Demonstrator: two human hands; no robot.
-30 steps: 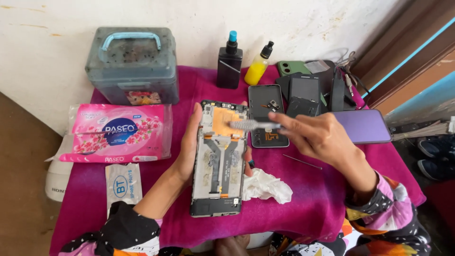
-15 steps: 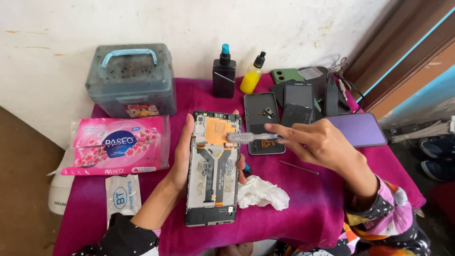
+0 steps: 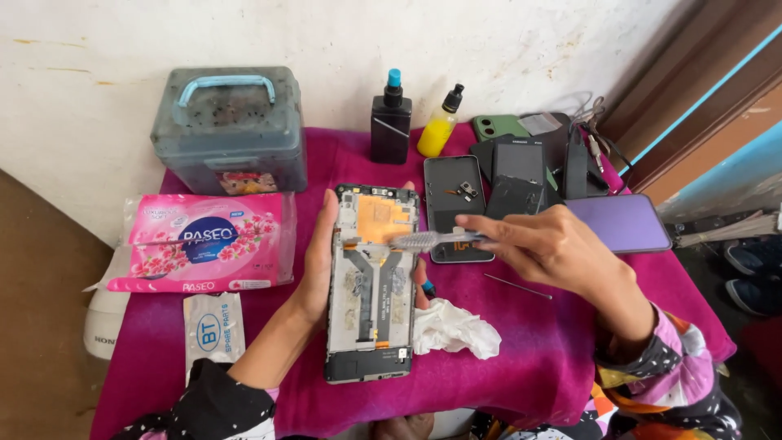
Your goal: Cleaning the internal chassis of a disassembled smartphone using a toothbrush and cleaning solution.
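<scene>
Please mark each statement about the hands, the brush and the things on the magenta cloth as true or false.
1. The left hand holds the opened phone frame. True.
2. The right hand holds a screwdriver. False: it holds a small brush over the frame.
3. The crumpled white tissue lies right of the frame. True.
4. The black bottle has a yellow cap. False: its cap is blue.
5. The grey box has a light blue handle. True.
</scene>
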